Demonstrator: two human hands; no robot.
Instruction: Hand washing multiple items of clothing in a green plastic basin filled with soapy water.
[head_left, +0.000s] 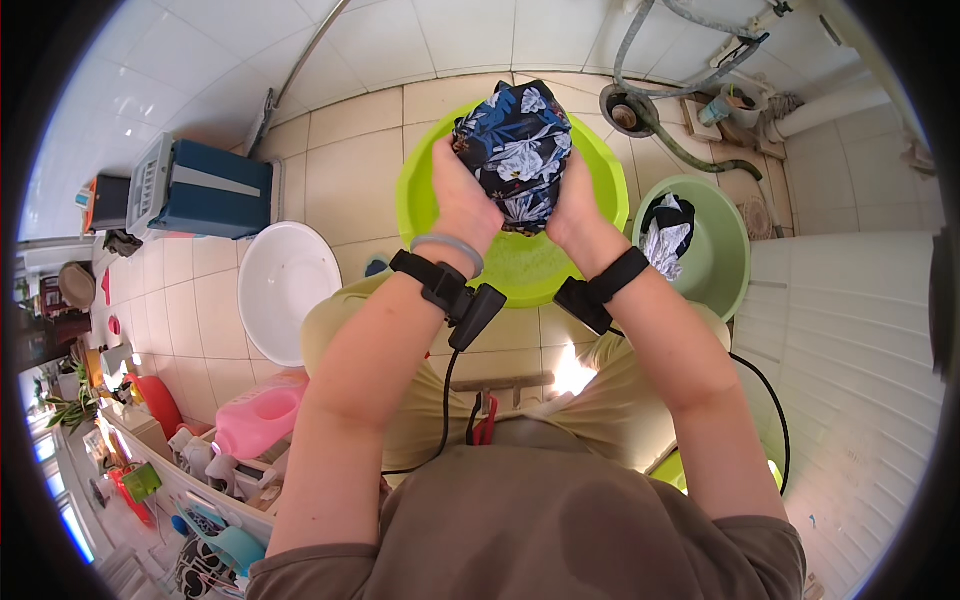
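A dark floral-print cloth (519, 154), bunched into a bundle, is held up between my two hands over a bright lime-green plastic basin (611, 180). My left hand (463, 191) grips the bundle's left side and my right hand (576, 196) its right side; most of the fingers are hidden behind the fabric. Shallow, slightly foamy water (517, 262) shows in the basin below. To the right, a pale green basin (724, 262) holds crumpled black and white-patterned fabric (667, 232). A white basin (289, 292) sits at the left on the tiles.
Behind the basins, a hose (675, 150) runs to a floor drain (624, 112). A blue box (217, 187) stands far left. A pink detergent bottle (259, 412) is beside my left arm. A ribbed white panel (840, 360) borders the right side. Cables hang from both wrist devices.
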